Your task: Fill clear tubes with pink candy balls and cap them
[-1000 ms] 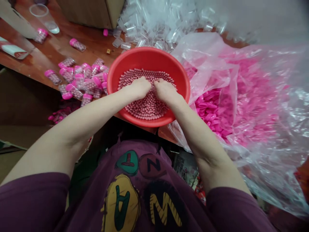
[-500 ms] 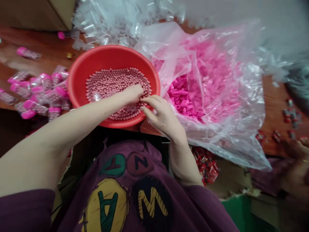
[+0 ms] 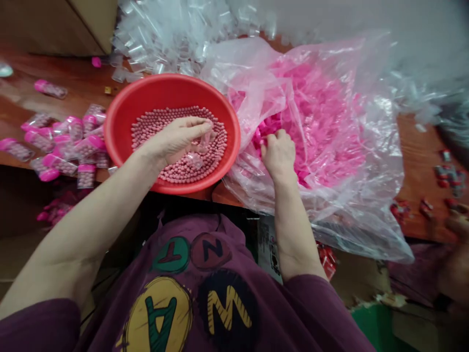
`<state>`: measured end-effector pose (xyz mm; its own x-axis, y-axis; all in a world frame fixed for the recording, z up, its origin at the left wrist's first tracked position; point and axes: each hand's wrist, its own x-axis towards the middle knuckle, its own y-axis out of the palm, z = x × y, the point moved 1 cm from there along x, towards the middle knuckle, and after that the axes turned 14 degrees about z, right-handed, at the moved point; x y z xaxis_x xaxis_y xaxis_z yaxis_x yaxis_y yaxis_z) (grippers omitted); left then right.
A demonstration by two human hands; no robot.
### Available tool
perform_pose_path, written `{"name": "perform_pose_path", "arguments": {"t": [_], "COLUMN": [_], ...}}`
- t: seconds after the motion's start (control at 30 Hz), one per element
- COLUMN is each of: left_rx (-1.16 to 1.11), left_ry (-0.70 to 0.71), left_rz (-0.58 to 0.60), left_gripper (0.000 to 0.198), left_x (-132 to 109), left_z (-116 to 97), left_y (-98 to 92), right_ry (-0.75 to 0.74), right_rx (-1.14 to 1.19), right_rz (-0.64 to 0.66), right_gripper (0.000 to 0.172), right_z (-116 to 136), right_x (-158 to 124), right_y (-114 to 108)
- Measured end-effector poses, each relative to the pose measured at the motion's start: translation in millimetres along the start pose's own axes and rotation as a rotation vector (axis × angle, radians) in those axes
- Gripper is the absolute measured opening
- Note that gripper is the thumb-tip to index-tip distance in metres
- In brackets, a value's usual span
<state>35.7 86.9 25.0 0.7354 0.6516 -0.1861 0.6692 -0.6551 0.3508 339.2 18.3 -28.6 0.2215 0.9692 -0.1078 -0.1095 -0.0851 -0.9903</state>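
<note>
A red plastic bowl [image 3: 117, 105] holds a layer of small pink beads [image 3: 157, 122]. Over the beads, my left hand [image 3: 179, 137] is closed around a small clear plastic tube [image 3: 205, 142], partly hidden by its fingers. Below that hand, another clear piece [image 3: 195, 160] lies among the beads. My right hand [image 3: 279, 152] is inside the mouth of a clear plastic bag [image 3: 351, 215], its bent fingers closed at the bright pink caps [image 3: 308, 117]. A cap seems to be at its fingertips, though they are mostly covered.
Bead-filled tubes with pink caps [image 3: 69, 142] lie piled left of the bowl. Empty clear tubes [image 3: 157, 39] are heaped behind it. A cardboard box [image 3: 58, 24] stands at the back left. Small red-and-grey pieces [image 3: 449, 176] and another person's hand [image 3: 458, 222] are at the right.
My right hand has moved from the bowl's rim to the caps in the bag. My left hand has lifted from the beads and turned, showing a clear tube in its fingers.
</note>
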Motion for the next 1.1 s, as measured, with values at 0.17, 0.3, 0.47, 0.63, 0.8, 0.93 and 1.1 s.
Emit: {"name": "perform_pose_path", "arguments": {"t": [0.17, 0.3, 0.47, 0.63, 0.8, 0.93, 1.1], "left_rx": [-0.356, -0.486, -0.462, -0.336, -0.268, -0.300, -0.355], "left_ry": [-0.055, -0.043, 0.061, 0.161, 0.127, 0.064, 0.025], "left_rz": [-0.086, -0.053, -0.049, 0.042, 0.058, 0.012, -0.061], "left_gripper": [0.016, 0.025, 0.018, 0.020, 0.015, 0.012, 0.009], "left_x": [-30.6, -45.2, -62.4, -74.4, -75.3, -74.4, -71.3], "left_z": [7.4, 14.8, 26.6, 33.5, 33.8, 30.8, 28.0], "left_y": [7.6, 10.7, 12.3, 4.1, -5.5, -4.8, -4.3], "right_ry": [0.023, -0.156, -0.503, -0.610, -0.688, -0.718, -0.698], "right_rx": [0.175, 0.609, 1.152, 1.197, 0.979, 0.848, 0.731], "right_rz": [-0.224, -0.386, -0.089, 0.042, 0.060, 0.085, 0.058], "right_gripper": [0.017, 0.031, 0.048, 0.038, 0.019, 0.021, 0.019], "right_z": [-8.9, 32.6, 120.9, 157.3, 161.9, 158.9, 143.0], "right_x": [-6.1, -14.7, -27.2, -32.5, -38.7, -41.6, -38.4], "right_y": [-5.3, -17.5, -25.5, -26.5, -34.7, -40.0, -41.0]}}
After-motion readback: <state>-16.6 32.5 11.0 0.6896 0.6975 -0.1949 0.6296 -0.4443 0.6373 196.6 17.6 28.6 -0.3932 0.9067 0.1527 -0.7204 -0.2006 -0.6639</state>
